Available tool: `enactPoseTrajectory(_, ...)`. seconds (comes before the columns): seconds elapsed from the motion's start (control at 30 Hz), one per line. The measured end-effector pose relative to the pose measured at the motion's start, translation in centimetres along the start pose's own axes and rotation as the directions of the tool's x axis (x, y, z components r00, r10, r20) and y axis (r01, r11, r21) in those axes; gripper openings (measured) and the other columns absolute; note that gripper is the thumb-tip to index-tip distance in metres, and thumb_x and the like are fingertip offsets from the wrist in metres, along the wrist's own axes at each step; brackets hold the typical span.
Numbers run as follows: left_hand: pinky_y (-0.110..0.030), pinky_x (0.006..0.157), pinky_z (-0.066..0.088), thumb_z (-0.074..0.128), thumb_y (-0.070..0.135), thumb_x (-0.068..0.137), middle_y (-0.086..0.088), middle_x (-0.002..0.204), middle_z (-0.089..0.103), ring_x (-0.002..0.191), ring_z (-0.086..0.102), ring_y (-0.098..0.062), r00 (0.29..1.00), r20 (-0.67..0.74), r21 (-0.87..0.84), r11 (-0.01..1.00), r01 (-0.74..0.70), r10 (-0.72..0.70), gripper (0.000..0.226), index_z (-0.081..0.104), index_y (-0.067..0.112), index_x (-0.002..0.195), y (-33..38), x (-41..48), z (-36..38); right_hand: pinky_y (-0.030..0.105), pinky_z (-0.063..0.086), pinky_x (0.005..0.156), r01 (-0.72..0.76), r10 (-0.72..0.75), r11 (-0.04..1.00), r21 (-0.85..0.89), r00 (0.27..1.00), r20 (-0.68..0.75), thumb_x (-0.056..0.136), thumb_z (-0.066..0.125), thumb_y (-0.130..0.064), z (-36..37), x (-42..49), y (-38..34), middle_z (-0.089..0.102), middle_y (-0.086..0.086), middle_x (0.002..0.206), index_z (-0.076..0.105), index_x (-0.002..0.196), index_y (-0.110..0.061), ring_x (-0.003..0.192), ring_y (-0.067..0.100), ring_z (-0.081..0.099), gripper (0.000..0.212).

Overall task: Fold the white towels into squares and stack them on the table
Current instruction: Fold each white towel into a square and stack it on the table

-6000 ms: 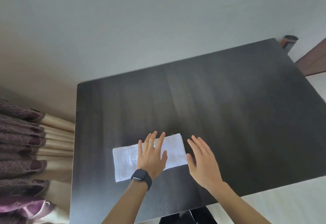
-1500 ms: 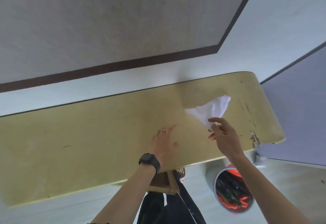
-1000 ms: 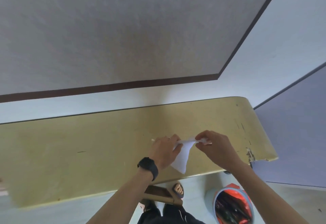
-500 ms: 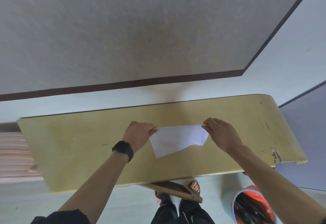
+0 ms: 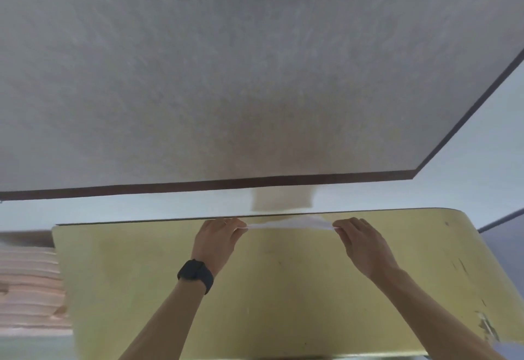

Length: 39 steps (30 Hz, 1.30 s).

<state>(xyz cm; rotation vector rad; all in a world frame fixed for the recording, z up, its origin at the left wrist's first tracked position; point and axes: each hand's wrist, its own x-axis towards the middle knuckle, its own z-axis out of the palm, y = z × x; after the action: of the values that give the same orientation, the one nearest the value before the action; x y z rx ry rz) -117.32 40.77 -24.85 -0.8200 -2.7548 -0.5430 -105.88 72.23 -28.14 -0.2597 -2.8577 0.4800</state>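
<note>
While I am watching through the head camera, the left hand is pinching one end of the white towel, and the right hand is pinching the other end. On both sides the fingers are curling in on the cloth. The towel is stretching taut between the two hands and is showing almost edge-on, as a thin white strip with a slight peak near its middle. It is lying along the far edge of the yellow-green table; from this angle I cannot tell whether it is touching the top or hanging just above it.

Both forearms are reaching across the tabletop from the near side, and a black watch is sitting on the left wrist. Scuffs and a chipped patch are showing near the table's right corner. Beyond the table, a dark brown trim strip is running along the wall. Off the table's left end, a blurred pink ribbed stack is showing.
</note>
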Motion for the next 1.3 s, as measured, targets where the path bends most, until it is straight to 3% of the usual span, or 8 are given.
enactPoseTrajectory(0.17, -0.017, 0.064, 0.046, 0.080, 0.035, 0.076, 0.015, 0.066, 0.070, 0.064, 0.068, -0.014, 0.991, 0.134, 0.004, 1.000, 0.005, -0.005, 0.010, 0.072, 0.030, 0.073, -0.9, -5.6, 3.0, 0.038, 0.054, 0.057, -0.037, 0.035, 0.999, 0.013, 0.994, 0.100, 0.090, 0.069, -0.016, 4.2, -5.5, 0.7, 0.068, -0.007, 0.088, 0.070, 0.097, -0.021, 0.080, 0.023, 0.062, 0.008)
enactPoseTrajectory(0.3, -0.017, 0.070, 0.040, 0.047, 0.049, 0.084, 0.017, 0.063, 0.068, 0.065, 0.066, -0.008, 0.951, 0.301, 0.027, 0.997, 0.073, -0.077, 0.032, 0.071, 0.033, 0.071, -0.6, -12.6, 6.6, 0.037, 0.053, 0.064, -0.138, 0.128, 0.990, 0.021, 0.956, 0.263, 0.094, 0.065, -0.018, 7.4, -12.0, 1.2, 0.070, -0.005, 0.093, 0.071, 0.099, -0.018, 0.085, 0.025, 0.062, 0.008)
enactPoseTrajectory(0.53, -0.029, 0.070, 0.052, 0.084, 0.025, 0.075, 0.012, 0.066, 0.070, 0.067, 0.068, -0.017, 0.823, 0.563, -0.033, 0.993, 0.117, -0.078, 0.014, 0.071, 0.026, 0.076, 0.6, -23.1, 9.8, 0.036, 0.049, 0.064, -0.167, 0.175, 0.984, -0.063, 0.840, 0.513, 0.091, 0.066, -0.007, 10.1, -23.2, 1.9, 0.068, -0.001, 0.090, 0.069, 0.097, -0.017, 0.081, 0.029, 0.062, 0.012)
enactPoseTrajectory(0.73, -0.031, 0.088, 0.047, 0.055, 0.034, 0.099, 0.005, 0.105, 0.071, 0.098, 0.063, -0.019, 0.673, 0.686, -0.108, 0.877, 0.469, -0.275, 0.022, 0.071, 0.025, 0.112, 1.2, -22.2, 10.6, 0.024, 0.044, 0.074, -0.413, 0.311, 0.910, 0.035, 0.737, 0.599, 0.098, 0.058, -0.026, 9.7, -22.2, 1.8, 0.068, -0.008, 0.101, 0.070, 0.105, -0.024, 0.087, 0.014, 0.061, 0.014)
enactPoseTrajectory(0.83, -0.027, 0.082, 0.051, 0.065, 0.032, 0.094, 0.012, 0.093, 0.072, 0.088, 0.066, -0.007, 0.632, 0.641, -0.245, 0.664, 0.706, -0.436, 0.014, 0.075, 0.028, 0.103, 0.5, -19.6, 11.5, 0.016, 0.040, 0.068, -0.581, 0.430, 0.800, 0.151, 0.730, 0.531, 0.093, 0.065, -0.034, 9.7, -18.5, 1.7, 0.070, -0.011, 0.087, 0.070, 0.095, -0.030, 0.076, 0.003, 0.061, 0.007)
enactPoseTrajectory(0.97, -0.014, 0.073, 0.046, 0.070, 0.031, 0.090, 0.015, 0.085, 0.073, 0.078, 0.066, 0.003, 0.585, 0.570, -0.335, 0.488, 0.806, -0.576, 0.008, 0.074, 0.035, 0.096, -1.2, -16.7, 13.8, 0.001, 0.039, 0.065, -0.704, 0.549, 0.617, 0.352, 0.705, 0.448, 0.091, 0.069, -0.030, 11.7, -13.6, 1.9, 0.070, -0.011, 0.084, 0.071, 0.094, -0.027, 0.077, -0.006, 0.061, 0.005)
enactPoseTrajectory(1.13, -0.025, 0.084, 0.052, 0.069, 0.032, 0.091, 0.013, 0.087, 0.074, 0.084, 0.070, -0.010, 0.562, 0.521, -0.359, 0.431, 0.827, -0.642, 0.014, 0.075, 0.035, 0.104, -2.7, -15.2, 17.0, -0.002, 0.036, 0.064, -0.724, 0.604, 0.551, 0.415, 0.689, 0.401, 0.094, 0.064, -0.027, 15.5, -10.5, 2.4, 0.068, -0.012, 0.084, 0.071, 0.098, -0.029, 0.077, -0.006, 0.059, 0.008)
enactPoseTrajectory(1.3, -0.023, 0.084, 0.053, 0.064, 0.036, 0.094, 0.021, 0.083, 0.072, 0.081, 0.068, -0.008, 0.592, 0.496, -0.302, 0.513, 0.803, -0.635, 0.017, 0.075, 0.037, 0.107, -3.1, -15.5, 18.5, 0.000, 0.036, 0.063, -0.718, 0.608, 0.589, 0.370, 0.696, 0.383, 0.095, 0.060, -0.027, 17.3, -10.4, 2.4, 0.066, -0.007, 0.082, 0.072, 0.102, -0.030, 0.075, 0.003, 0.058, 0.014)
